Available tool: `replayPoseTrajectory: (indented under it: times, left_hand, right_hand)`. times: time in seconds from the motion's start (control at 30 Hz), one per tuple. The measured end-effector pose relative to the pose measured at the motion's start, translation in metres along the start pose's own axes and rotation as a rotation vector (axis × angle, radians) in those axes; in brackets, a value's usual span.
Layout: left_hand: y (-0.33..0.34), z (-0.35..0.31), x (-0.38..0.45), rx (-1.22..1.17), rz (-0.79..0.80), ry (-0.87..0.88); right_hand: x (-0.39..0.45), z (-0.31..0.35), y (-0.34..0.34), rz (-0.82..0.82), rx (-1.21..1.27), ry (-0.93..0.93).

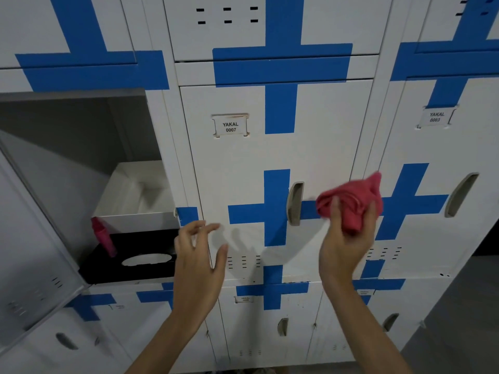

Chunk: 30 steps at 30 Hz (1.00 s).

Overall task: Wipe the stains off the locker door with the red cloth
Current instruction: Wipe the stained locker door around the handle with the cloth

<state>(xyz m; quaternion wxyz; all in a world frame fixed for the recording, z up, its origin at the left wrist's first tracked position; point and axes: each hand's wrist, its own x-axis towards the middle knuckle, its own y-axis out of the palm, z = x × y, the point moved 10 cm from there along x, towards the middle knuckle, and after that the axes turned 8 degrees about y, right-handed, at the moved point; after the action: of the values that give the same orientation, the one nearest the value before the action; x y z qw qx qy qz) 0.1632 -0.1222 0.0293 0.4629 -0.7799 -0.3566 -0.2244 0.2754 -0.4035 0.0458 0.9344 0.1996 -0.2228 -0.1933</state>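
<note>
Now our right hand (347, 238) grips the bunched red cloth (351, 203) near the locker door (243, 163) w/ left hand (199, 255) open, empty.

This is a locker room or staff changing area, shown by the wall of stacked white metal lockers (275, 157) with blue crosses, recessed handles (294, 203), vent slots (226, 9) and name tags (231, 126) reading "YAKAL 0007", one compartment (81, 136) standing open.
</note>
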Motion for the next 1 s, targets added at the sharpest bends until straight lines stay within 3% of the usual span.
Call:
replayPoseTrajectory:
  times: [0.07, 0.17, 0.23, 0.37, 0.53, 0.87, 1.0]
  left_hand:
    - [-0.002, 0.008, 0.002, 0.016, -0.026, -0.036]
    - [0.002, 0.020, 0.003, -0.072, -0.008, -0.127]
    - [0.004, 0.022, 0.002, -0.119, -0.001, -0.148]
    - [0.008, 0.024, 0.000, -0.179, 0.024, -0.128]
    - [0.015, 0.024, -0.004, -0.216, 0.065, -0.129]
    - [0.019, 0.023, -0.014, -0.210, 0.121, -0.134]
    - [0.017, 0.026, -0.014, -0.137, 0.128, -0.062]
  right_hand:
    - [0.015, 0.009, 0.030, 0.079, -0.234, -0.286]
    - [0.010, -0.003, 0.085, 0.247, -0.607, -0.533]
    - [-0.005, -0.011, 0.105, 0.263, -0.796, -0.691]
    - [-0.020, -0.016, 0.108, 0.263, -0.889, -0.873]
    - [-0.040, -0.051, 0.095, 0.448, -0.969, -1.094]
    - [-0.060, -0.140, 0.041, 0.750, -1.261, -1.161]
    - [-0.046, -0.132, 0.022, 0.773, -1.219, -1.016]
